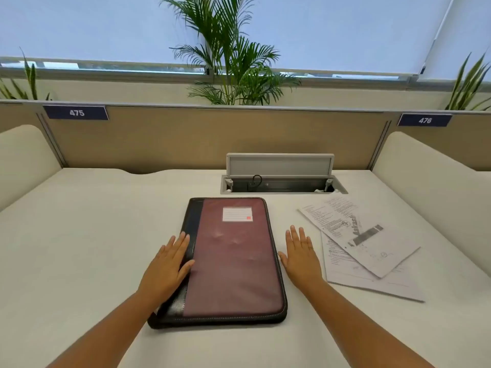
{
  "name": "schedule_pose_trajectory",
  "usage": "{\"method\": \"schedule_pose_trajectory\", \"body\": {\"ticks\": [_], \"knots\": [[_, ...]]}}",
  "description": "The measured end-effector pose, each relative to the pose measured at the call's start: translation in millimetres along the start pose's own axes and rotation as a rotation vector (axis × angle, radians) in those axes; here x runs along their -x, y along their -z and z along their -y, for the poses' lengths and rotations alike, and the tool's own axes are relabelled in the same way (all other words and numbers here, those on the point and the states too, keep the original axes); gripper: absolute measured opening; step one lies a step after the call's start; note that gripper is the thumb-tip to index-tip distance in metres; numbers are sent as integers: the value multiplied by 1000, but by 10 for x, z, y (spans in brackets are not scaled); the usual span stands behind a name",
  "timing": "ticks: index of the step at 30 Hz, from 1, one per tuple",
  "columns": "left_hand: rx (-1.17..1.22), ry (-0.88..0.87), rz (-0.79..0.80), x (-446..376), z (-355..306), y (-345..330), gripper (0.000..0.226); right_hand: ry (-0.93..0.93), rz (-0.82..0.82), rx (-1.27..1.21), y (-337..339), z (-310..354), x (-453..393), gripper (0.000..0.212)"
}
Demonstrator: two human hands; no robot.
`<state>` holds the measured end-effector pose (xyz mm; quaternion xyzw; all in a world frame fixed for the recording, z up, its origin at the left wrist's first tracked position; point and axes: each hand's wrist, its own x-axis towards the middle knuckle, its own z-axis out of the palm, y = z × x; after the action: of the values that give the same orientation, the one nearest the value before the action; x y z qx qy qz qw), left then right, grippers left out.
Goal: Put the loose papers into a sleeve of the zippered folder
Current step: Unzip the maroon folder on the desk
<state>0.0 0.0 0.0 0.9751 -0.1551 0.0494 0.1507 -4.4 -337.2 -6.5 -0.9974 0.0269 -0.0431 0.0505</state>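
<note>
Though folder (pixel 228 261) zipped shut, papers' (pixel 358 240) print illegible.

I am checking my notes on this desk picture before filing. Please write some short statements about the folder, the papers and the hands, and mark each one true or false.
1. The zippered folder lies closed on the desk. True.
2. The loose papers are already inside the folder. False: they lie on the desk, to the right of it.
3. The left hand rests flat on the folder's left edge. True.
4. The right hand holds the papers. False: it lies open between folder and papers.
5. The cable box lid behind the folder stands open. True.
</note>
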Motion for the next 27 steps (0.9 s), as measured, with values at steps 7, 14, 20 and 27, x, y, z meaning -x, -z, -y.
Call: {"method": "schedule_pose_trajectory", "body": {"ticks": [7,14,20,27], "knots": [[213,120,48,88,11,-100,59,-18,157,-75,-124,-20,91,53],[397,142,-55,142,35,-182,52,-6,53,-179,-207,-14,177,48],[422,137,-77,167,24,-205,50,3,-21,-232,-232,-32,220,45],[496,431,-253,187,64,-214,53,12,-26,-226,-244,-41,224,45]]}}
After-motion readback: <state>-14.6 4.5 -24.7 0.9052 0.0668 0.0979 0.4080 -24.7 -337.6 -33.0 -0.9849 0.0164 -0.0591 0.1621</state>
